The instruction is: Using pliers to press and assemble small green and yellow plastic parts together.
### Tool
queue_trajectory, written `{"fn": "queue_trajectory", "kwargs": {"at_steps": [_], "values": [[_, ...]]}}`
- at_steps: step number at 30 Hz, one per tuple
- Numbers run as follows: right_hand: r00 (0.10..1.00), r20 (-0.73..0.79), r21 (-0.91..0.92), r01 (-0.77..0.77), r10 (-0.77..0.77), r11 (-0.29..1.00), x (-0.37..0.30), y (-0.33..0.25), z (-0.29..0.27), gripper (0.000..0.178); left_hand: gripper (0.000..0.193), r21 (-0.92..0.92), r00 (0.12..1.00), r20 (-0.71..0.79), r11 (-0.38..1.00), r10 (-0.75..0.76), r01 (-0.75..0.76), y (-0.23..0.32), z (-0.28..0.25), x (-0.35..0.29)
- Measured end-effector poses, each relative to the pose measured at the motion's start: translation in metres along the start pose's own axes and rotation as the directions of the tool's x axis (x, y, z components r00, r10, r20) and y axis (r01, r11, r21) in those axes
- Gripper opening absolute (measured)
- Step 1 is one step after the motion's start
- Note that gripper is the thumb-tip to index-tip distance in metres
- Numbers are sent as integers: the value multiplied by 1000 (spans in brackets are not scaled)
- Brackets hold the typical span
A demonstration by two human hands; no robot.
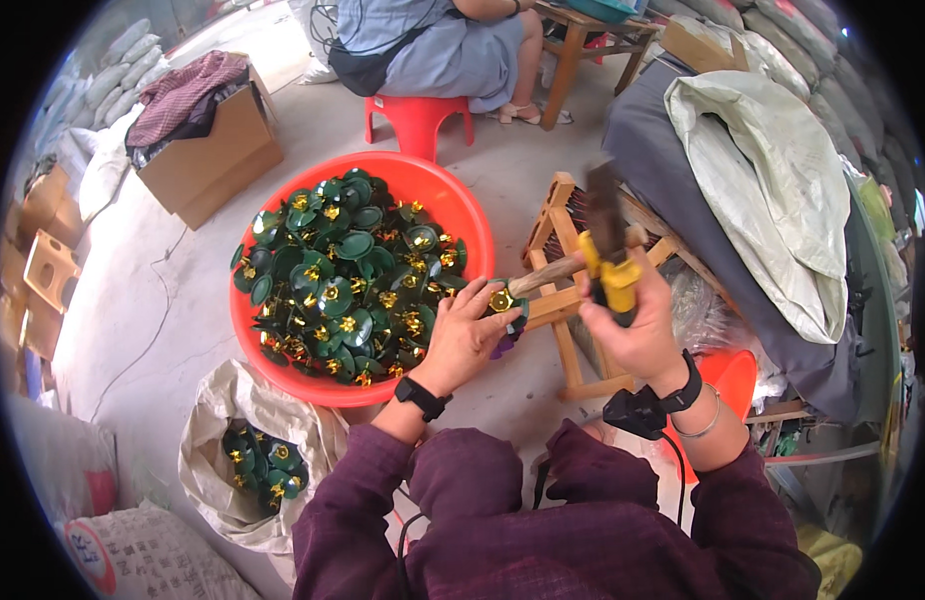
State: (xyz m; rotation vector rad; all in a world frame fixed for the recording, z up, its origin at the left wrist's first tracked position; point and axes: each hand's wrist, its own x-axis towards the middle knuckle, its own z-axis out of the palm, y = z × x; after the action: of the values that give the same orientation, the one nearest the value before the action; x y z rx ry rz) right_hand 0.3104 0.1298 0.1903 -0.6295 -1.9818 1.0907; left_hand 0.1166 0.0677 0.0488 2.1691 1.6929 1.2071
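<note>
My left hand (461,338) pinches a small green disc with a gold centre (501,300) against the near end of a wooden rod (548,275). Something purple shows just under those fingers. In my right hand (638,325) is a hand tool (611,275) with yellow-and-black grips and a dark head pointing away from me. Motion blurs the head, so its exact kind is unclear. Left of my left hand, a red basin (473,215) holds many green discs (355,245) with shiny gold, star-like centres.
A slatted wooden frame (573,350) stands beneath the rod. At lower left, an open white sack (208,430) holds more green discs. A cardboard box (218,165) with cloth, a red stool (418,120) with a seated person, and a draped grey cover (648,130) stand around.
</note>
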Motion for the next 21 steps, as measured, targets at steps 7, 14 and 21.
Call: {"fn": "queue_trajectory", "kwargs": {"at_steps": [7,14,21], "values": [[945,243,-255,281,-220,925,19,19,14,49,36,54,999,-15,998,36,-35,4,1,3],[911,331,-257,337,-245,906,14,24,27,54,55,-435,937,-215,886,-275,160,2,20,14],[876,372,-289,424,-307,858,14,-1,1,58,38,-357,988,-74,929,-132,97,-2,40,25]]}}
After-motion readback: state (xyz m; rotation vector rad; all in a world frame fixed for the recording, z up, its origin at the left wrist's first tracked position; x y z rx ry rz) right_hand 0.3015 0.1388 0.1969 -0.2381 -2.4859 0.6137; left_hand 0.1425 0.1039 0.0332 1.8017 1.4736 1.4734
